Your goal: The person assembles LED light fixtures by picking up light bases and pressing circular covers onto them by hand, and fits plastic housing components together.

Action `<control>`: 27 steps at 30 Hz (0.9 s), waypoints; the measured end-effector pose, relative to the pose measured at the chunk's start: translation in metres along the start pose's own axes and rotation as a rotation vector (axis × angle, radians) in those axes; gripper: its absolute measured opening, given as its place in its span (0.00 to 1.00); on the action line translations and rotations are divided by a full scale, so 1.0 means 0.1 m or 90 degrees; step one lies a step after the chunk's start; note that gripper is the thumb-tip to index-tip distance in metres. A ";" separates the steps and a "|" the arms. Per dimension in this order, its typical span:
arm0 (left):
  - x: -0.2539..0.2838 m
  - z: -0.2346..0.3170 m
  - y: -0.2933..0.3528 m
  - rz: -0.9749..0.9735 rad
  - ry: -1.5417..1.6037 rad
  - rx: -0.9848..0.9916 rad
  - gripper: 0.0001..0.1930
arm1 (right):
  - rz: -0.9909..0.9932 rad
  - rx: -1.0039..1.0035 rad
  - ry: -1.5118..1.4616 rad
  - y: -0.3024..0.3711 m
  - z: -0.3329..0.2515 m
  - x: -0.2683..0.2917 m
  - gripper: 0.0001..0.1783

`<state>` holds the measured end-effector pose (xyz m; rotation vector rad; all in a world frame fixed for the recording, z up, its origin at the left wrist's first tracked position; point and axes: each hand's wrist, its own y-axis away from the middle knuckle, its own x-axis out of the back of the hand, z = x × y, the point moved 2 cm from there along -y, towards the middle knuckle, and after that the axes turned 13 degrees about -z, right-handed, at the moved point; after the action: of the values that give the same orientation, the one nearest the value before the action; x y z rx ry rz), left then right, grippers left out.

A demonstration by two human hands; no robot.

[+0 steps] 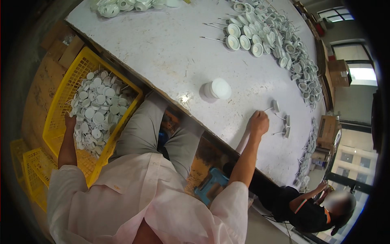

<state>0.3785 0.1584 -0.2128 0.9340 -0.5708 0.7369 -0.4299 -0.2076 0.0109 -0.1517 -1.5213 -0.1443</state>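
On the white table, my right hand is closed, its fingertips pinched at the wire of a small round white lamp fitting. Two more fittings with wires lie just beyond it. A short stack of round white pieces stands to the left of that hand. My left hand reaches down into a yellow plastic crate, at the left edge of a heap of round white discs. Its fingers are too small and shadowed to show what they hold.
A long pile of fittings runs along the table's far right side. Bagged white parts lie at the far left. More yellow crates stand at the lower left. Another person works on the right, near cardboard boxes.
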 end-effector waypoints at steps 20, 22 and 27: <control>-1.91 3.13 3.79 -0.898 0.304 -0.540 0.29 | 0.032 0.074 -0.494 1.51 -0.94 0.04 0.07; -1.90 3.28 3.92 -0.866 0.360 -0.562 0.33 | -0.036 0.112 -0.728 1.81 -1.25 0.10 0.07; -1.78 3.44 3.86 -0.676 0.291 -0.675 0.41 | -0.108 0.442 -0.692 2.05 -1.69 0.28 0.06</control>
<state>-0.0720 -0.0455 0.0206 -0.0280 0.0387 -0.3478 -0.2241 -0.0380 0.0300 0.5453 -2.5652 0.4051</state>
